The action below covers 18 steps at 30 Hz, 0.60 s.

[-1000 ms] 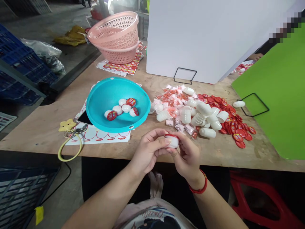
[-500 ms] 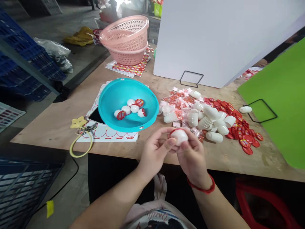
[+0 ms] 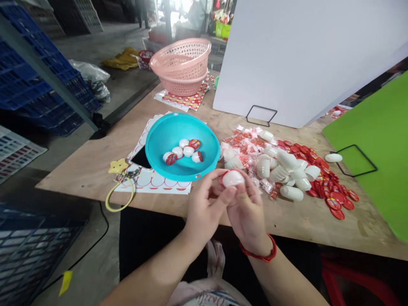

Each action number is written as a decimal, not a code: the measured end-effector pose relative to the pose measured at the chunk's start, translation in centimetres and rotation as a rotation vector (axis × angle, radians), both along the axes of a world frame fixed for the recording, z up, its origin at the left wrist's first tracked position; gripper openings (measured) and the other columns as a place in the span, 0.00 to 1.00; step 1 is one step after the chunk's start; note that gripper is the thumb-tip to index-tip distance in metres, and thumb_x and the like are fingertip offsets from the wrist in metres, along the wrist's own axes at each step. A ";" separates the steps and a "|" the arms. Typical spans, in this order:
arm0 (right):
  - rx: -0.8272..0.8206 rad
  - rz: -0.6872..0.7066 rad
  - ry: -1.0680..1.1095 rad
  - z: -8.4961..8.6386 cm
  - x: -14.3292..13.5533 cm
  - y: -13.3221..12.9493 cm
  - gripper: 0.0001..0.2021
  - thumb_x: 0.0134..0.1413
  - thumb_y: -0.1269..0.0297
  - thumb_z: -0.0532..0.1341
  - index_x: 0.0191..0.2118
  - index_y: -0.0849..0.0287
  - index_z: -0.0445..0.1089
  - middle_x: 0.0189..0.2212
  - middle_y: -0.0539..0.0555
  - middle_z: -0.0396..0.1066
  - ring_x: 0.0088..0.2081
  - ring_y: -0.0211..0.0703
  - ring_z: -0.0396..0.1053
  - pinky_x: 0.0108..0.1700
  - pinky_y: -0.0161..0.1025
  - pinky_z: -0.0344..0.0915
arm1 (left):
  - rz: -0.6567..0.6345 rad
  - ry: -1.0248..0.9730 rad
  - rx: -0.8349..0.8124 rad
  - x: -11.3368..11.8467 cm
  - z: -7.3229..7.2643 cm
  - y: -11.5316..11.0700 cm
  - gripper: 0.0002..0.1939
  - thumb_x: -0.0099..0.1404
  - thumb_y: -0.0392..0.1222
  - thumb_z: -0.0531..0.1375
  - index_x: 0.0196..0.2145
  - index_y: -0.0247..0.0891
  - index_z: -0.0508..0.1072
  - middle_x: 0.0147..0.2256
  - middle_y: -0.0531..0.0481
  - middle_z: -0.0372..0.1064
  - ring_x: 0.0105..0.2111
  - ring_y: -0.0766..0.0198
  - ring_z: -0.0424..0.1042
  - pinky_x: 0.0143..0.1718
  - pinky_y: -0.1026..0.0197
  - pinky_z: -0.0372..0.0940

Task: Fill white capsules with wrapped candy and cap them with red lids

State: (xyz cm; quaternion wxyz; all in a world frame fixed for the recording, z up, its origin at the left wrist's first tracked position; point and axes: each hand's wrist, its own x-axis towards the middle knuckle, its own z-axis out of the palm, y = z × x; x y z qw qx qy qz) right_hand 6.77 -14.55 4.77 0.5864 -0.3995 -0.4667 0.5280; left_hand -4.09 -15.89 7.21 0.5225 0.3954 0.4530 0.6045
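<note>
Between my two hands is a small white plastic cup with a red lid (image 3: pixel 233 179), its rounded white side towards me. My left hand (image 3: pixel 207 204) grips it from the left, thumb against the white side. From the right, my right hand (image 3: pixel 248 212) closes on the same cup, thumb near the other thumb. Just beyond lie stacked white cups (image 3: pixel 287 168), small clear packets with red and pink contents (image 3: pixel 244 142) and a spread of red lids (image 3: pixel 334 199). Several closed white cups with red lids (image 3: pixel 188 151) rest in the turquoise bowl (image 3: pixel 159 127).
Pink baskets (image 3: pixel 183 80) stand nested at the back. A white panel (image 3: pixel 270 63) and a green panel (image 3: pixel 376 140) rise behind and to the right. A yellow ring with a star charm (image 3: pixel 119 197) and a dark phone (image 3: pixel 140 158) lie left of the bowl.
The view has shifted, so the table things appear a little lower and further right. Both hands still hold the cup, which has tilted slightly, showing less of the red lid.
</note>
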 end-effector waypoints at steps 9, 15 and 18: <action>0.327 0.044 -0.643 2.6 0.2 2.5 0.33 0.67 0.39 0.50 0.69 0.51 0.60 0.56 0.61 0.60 0.61 0.51 0.61 0.67 0.52 0.59 | -0.009 -0.376 -0.270 -2.6 2.3 2.4 0.25 0.51 0.45 0.76 0.47 0.41 0.78 0.46 0.47 0.79 0.39 0.60 0.80 0.38 0.67 0.76; 0.420 -0.061 -0.635 3.3 6.5 2.6 0.25 0.70 0.49 0.54 0.67 0.50 0.60 0.60 0.58 0.63 0.62 0.48 0.61 0.65 0.48 0.60 | 0.059 -0.108 -0.212 -6.6 4.2 5.8 0.21 0.53 0.44 0.74 0.45 0.41 0.78 0.36 0.52 0.80 0.31 0.64 0.79 0.29 0.72 0.74; 0.452 -0.272 -0.676 2.4 12.1 3.7 0.20 0.70 0.56 0.55 0.63 0.51 0.62 0.56 0.57 0.68 0.58 0.48 0.65 0.62 0.49 0.63 | 0.108 0.278 -0.143 -8.5 4.3 7.7 0.14 0.55 0.41 0.73 0.39 0.46 0.78 0.29 0.60 0.78 0.28 0.64 0.76 0.24 0.70 0.71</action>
